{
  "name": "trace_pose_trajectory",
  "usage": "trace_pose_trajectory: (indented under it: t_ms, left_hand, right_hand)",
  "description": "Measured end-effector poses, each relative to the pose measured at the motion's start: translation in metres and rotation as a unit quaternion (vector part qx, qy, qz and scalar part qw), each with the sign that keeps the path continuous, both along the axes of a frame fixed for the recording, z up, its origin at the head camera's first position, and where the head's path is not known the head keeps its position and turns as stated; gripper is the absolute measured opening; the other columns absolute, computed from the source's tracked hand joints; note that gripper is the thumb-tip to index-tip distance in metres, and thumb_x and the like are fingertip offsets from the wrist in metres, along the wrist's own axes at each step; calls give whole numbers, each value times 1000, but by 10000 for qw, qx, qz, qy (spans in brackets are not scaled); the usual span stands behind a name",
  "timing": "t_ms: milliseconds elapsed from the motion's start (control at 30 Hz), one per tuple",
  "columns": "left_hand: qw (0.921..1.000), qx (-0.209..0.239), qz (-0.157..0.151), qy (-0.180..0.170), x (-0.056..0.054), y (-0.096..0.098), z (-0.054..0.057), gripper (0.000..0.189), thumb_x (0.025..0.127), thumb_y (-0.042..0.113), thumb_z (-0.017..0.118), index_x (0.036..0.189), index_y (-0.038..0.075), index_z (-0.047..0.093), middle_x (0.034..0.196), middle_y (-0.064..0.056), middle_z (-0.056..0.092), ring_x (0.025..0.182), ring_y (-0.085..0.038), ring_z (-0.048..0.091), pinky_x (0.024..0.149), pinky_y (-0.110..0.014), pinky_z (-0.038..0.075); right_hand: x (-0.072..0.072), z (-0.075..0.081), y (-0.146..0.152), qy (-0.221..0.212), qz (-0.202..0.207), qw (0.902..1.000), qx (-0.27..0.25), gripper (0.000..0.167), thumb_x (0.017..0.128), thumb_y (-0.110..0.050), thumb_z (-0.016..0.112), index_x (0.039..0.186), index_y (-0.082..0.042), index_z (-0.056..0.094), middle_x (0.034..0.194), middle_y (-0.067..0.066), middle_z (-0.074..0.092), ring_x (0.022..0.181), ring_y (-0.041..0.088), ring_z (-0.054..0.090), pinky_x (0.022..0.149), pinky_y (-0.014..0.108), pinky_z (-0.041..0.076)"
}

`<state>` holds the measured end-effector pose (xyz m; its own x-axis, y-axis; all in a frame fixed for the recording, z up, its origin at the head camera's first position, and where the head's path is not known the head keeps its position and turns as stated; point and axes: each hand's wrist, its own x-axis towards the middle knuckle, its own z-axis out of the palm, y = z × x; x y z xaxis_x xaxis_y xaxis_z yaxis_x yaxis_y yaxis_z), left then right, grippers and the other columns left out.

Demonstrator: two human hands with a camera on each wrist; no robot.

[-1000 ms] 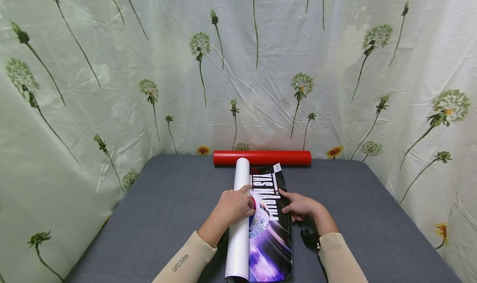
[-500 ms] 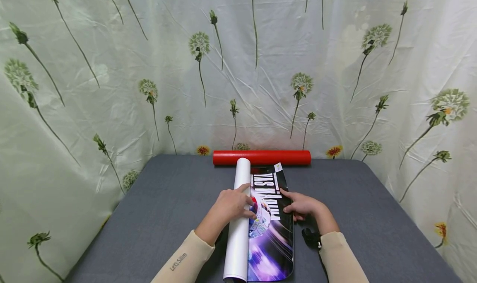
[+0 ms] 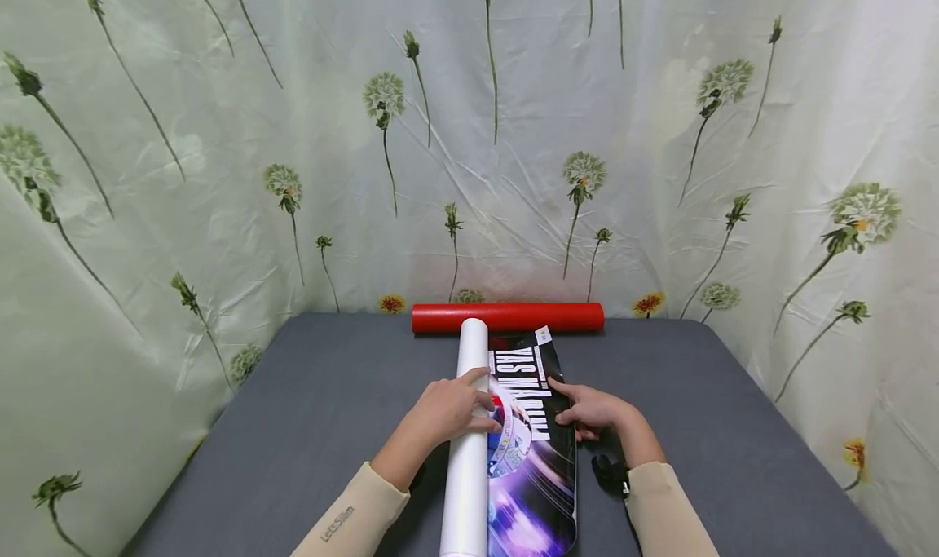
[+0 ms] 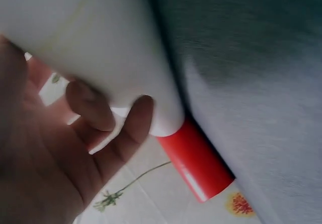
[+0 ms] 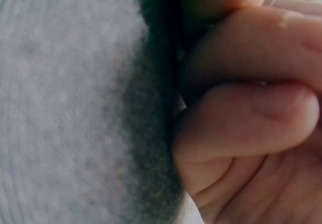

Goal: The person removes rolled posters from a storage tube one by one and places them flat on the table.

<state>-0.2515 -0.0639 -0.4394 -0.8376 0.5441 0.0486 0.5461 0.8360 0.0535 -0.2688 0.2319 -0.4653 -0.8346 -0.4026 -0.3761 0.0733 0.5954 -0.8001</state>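
A partly rolled poster lies lengthwise on the grey table. Its roll (image 3: 469,451) shows a white back, while the flat strip (image 3: 531,492) to the right is dark with purple streaks and large white lettering. Across the roll lies my left hand (image 3: 447,410), fingers spread and reaching over onto the printed side; the left wrist view shows those fingertips at the white roll (image 4: 136,63). My right hand (image 3: 597,408) pinches the strip's right edge, with the thumb on the print. Its lower fingers (image 5: 251,118) are curled close to the table in the right wrist view.
Behind the poster a red tube (image 3: 543,317) lies crosswise near the table's (image 3: 330,394) back edge, close to the roll's far end. A black strap-like device (image 3: 610,474) sits at the right wrist. A flower-printed curtain (image 3: 330,133) hangs behind and beside the table.
My left hand's fingers have uncurled and spread across the roll. The right hand keeps its place at the poster's edge. The head view has shifted slightly, moving the scene down and left.
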Motion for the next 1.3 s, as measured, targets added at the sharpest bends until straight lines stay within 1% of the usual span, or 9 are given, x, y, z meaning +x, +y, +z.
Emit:
trace_pose_trajectory:
  t_ms: [100, 167, 300, 433, 533, 633, 900, 1167, 1300]
  left_hand:
    - [9998, 153, -148, 5, 1, -8, -5, 42, 91, 65, 71, 124, 40, 79, 161, 2, 54, 108, -27, 75, 83, -39, 60]
    - [9992, 325, -226, -15, 1, -13, -9, 41, 94, 63, 69, 126, 39, 79, 161, 3, 54, 114, -27, 74, 86, -41, 60]
    - [9955, 871, -280, -254, -1, -20, -10, 40, 96, 59, 68, 126, 35, 79, 161, 4, 55, 128, -27, 68, 95, -47, 58]
    - [9910, 1242, -302, -387, -2, -24, -8, 36, 94, 57, 73, 118, 32, 82, 157, 0, 57, 125, -29, 68, 93, -47, 57]
    - [9909, 1275, -255, -358, -3, -26, -8, 34, 92, 57, 75, 114, 32, 81, 155, -1, 58, 119, -29, 69, 89, -44, 57]
    - [9908, 1299, -163, -343, -4, -26, -6, 32, 91, 58, 75, 112, 34, 80, 154, -1, 58, 117, -28, 70, 89, -44, 57]
    - [9909, 1231, -89, -531, -4, -27, -1, 30, 95, 54, 74, 116, 34, 81, 159, -1, 55, 126, -33, 67, 98, -53, 56]
    - [9917, 1164, 73, -540, -1, -31, 2, 30, 92, 55, 76, 113, 35, 81, 156, -2, 56, 116, -31, 70, 98, -54, 56]
    - [9930, 1048, 98, -537, 1, -32, 1, 28, 94, 51, 76, 116, 35, 82, 159, -2, 55, 122, -32, 69, 101, -56, 56]
  right_hand:
    - [1, -1, -1, -51, 0, 10000, -52, 83, 100, -7, 64, 170, -9, 19, 56, 1, 55, 42, 8, 44, 45, 21, 40]
    - [1, 0, 0, -42, -17, 10000, -62, 83, 101, -7, 64, 170, -10, 19, 56, 1, 54, 42, 8, 44, 46, 22, 41]
    - [-1, 3, 5, 21, -4, 10000, -60, 82, 101, -7, 63, 170, -9, 19, 56, 1, 53, 42, 9, 44, 46, 22, 42]
    - [-3, 4, 7, 6, 29, 9999, -105, 82, 101, -8, 64, 170, -8, 19, 57, 0, 54, 42, 8, 45, 46, 22, 42]
    - [-3, 5, 7, -15, 145, 9998, -148, 83, 101, -9, 63, 170, -7, 17, 57, -1, 55, 43, 7, 45, 47, 21, 43]
    - [-3, 6, 8, -6, 148, 9998, -161, 83, 101, -8, 63, 170, -6, 16, 56, -1, 55, 42, 7, 45, 46, 21, 42]
    - [-7, 6, 10, -62, 60, 9999, -81, 83, 101, -10, 63, 170, -7, 17, 57, 0, 55, 42, 8, 45, 46, 21, 41]
    - [-5, 2, 7, -142, -24, 9998, -104, 83, 101, -9, 64, 170, -8, 18, 57, 0, 54, 42, 8, 45, 46, 21, 42]
    - [-3, 1, 6, -165, -44, 9998, -105, 83, 101, -9, 64, 170, -8, 18, 57, 1, 54, 42, 8, 45, 47, 21, 42]
